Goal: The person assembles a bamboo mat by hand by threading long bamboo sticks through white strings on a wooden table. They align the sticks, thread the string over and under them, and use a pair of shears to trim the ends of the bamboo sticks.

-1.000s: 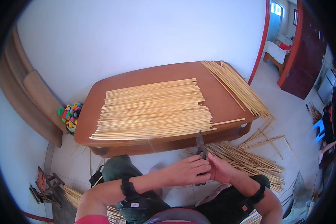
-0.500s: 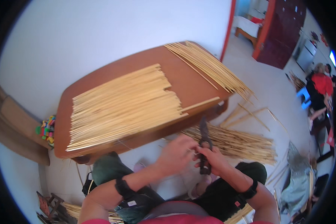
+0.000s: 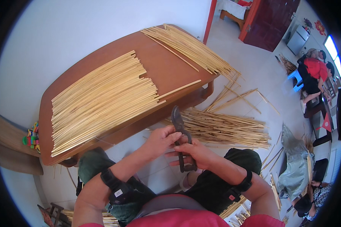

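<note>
In front of me, over my lap, my right hand (image 3: 195, 152) is closed around the handles of dark metal shears (image 3: 178, 120), whose blades point up and away. My left hand (image 3: 162, 141) has its thumb and fingers closed against the shears just below the blades; the exact contact is partly hidden. Ahead on the left, a row of straw-coloured sticks (image 3: 102, 104) lies side by side on the brown table (image 3: 159, 64). A second bundle of sticks (image 3: 185, 49) lies across the table's far right corner, its ends over the edge.
A pile of darker sticks (image 3: 227, 130) covers the floor right of the table. A grey-green sheet (image 3: 291, 166) lies farther right. People in red (image 3: 316, 69) and in patterned clothing (image 3: 322, 195) are at the right, near a blue stool (image 3: 295, 79). More sticks lie beside my legs.
My view has turned right, so the table sits farther left. Both hands have come closer together on the shears, and my right fingers have partly spread below the handles.
</note>
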